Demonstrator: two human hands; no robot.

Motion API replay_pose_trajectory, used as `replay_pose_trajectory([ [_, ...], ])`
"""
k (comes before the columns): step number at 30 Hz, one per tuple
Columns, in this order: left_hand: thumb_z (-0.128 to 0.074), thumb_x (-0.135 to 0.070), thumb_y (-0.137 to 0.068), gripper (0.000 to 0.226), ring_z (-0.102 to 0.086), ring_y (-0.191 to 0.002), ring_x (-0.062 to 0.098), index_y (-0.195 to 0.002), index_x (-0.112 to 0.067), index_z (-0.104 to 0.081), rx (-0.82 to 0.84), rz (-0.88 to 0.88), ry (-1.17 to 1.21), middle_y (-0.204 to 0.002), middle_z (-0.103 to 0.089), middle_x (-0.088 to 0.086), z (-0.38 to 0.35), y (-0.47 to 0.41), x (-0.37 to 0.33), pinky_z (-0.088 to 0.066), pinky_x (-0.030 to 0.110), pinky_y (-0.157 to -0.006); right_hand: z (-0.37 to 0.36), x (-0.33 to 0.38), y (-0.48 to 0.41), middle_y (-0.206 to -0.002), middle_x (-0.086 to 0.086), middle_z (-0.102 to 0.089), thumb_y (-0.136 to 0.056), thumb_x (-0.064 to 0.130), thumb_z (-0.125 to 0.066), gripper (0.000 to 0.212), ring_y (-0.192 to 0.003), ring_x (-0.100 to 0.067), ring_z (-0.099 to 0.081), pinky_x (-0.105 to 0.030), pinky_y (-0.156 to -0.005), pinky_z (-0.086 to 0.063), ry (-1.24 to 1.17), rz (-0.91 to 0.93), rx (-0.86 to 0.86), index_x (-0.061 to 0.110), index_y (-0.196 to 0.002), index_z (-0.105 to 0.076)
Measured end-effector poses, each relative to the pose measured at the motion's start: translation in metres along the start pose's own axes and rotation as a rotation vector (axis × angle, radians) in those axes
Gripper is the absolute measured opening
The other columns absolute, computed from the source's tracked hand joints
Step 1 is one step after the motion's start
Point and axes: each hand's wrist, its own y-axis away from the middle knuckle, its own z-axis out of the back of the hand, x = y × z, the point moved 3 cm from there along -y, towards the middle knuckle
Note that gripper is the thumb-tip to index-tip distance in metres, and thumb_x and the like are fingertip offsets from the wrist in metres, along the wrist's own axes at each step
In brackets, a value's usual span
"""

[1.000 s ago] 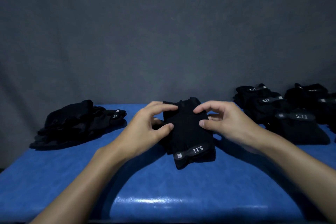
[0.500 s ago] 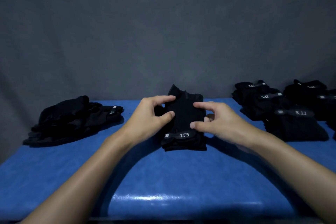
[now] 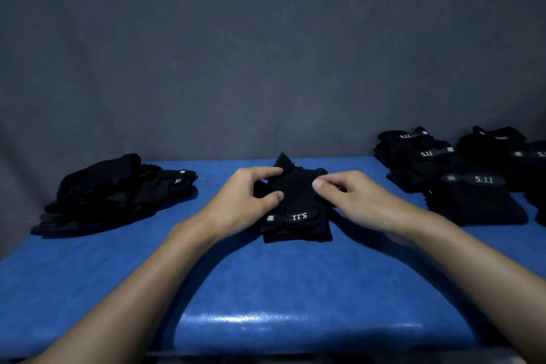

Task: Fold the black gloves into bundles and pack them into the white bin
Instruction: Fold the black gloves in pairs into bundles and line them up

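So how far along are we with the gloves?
Done: several folded bundles sit at the right of the table. In hand: left hand and right hand pinch one glove mid-fold. Left: the loose pile on the left is unfolded, and no white bin is in view, so packing hasn't visibly begun.

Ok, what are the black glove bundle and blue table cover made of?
The black glove bundle looks like soft matte fabric, likely synthetic: creased, no shine. The blue table cover looks like glossy plastic or vinyl: glare streak near its front edge.
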Motion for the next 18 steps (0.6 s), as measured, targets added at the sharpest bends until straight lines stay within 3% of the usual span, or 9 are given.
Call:
replay_pose_trajectory([
  [2, -0.07, -0.023, -0.091, 0.05, -0.063, -0.108, 0.007, -0.139, -0.024, -0.057, 0.011, -0.006, -0.07, -0.121, -0.064, -0.007, -0.003, -0.001, 0.003, -0.048, 0.033, -0.103, 0.001, -0.002, 0.0, -0.101, 0.015, -0.071, -0.098, 0.039, -0.052, 0.025, -0.099, 0.003, -0.063, -0.012, -0.083, -0.044, -0.007, -0.005, 0.006, 0.023, -0.106, -0.07],
  [4, -0.07, -0.026, -0.091, 0.051, -0.058, -0.114, 0.01, -0.14, -0.024, -0.056, 0.02, -0.013, -0.119, -0.122, -0.06, -0.008, -0.005, 0.0, 0.005, -0.045, 0.034, -0.106, 0.0, -0.002, 0.001, -0.116, 0.019, -0.063, -0.093, 0.042, -0.057, 0.033, -0.107, 0.004, -0.057, -0.01, -0.084, -0.039, 0.009, 0.007, 0.011, 0.024, -0.121, -0.062],
  [7, -0.069, -0.031, -0.091, 0.053, -0.056, -0.115, 0.013, -0.142, -0.023, -0.054, 0.006, -0.023, -0.157, -0.115, -0.058, -0.01, -0.005, 0.0, 0.006, -0.043, 0.037, -0.106, 0.0, -0.005, -0.001, -0.135, 0.014, -0.049, -0.086, 0.047, -0.065, 0.064, -0.118, 0.001, -0.049, -0.011, -0.087, -0.035, 0.038, 0.03, -0.049, 0.02, -0.141, -0.047],
  [12, -0.066, -0.038, -0.092, 0.055, -0.053, -0.12, 0.013, -0.143, -0.023, -0.052, -0.002, -0.038, -0.223, -0.119, -0.057, -0.01, -0.007, 0.001, 0.007, -0.04, 0.041, -0.108, -0.004, -0.004, 0.0, -0.131, 0.013, -0.044, -0.079, 0.051, -0.07, 0.082, -0.114, 0.002, -0.047, -0.009, -0.082, -0.038, 0.062, 0.014, -0.004, 0.019, -0.146, -0.037],
  [15, -0.06, -0.052, -0.087, 0.063, -0.053, -0.12, 0.014, -0.142, -0.023, -0.052, 0.007, -0.041, -0.26, -0.118, -0.056, -0.01, -0.008, 0.001, 0.008, -0.039, 0.043, -0.108, -0.007, -0.008, -0.001, -0.137, 0.01, -0.038, -0.08, 0.047, -0.071, 0.087, -0.125, -0.005, -0.042, -0.018, -0.098, -0.037, 0.147, -0.031, 0.048, 0.018, -0.15, -0.029],
  [18, -0.063, -0.049, -0.091, 0.057, -0.052, -0.119, 0.011, -0.141, -0.024, -0.053, -0.002, -0.048, -0.237, -0.118, -0.055, -0.011, -0.007, 0.002, 0.009, -0.04, 0.04, -0.108, -0.009, -0.011, -0.002, -0.141, 0.008, -0.036, -0.083, 0.047, -0.068, 0.083, -0.134, -0.01, -0.031, -0.032, -0.113, -0.03, 0.187, -0.054, 0.057, 0.021, -0.151, -0.027],
])
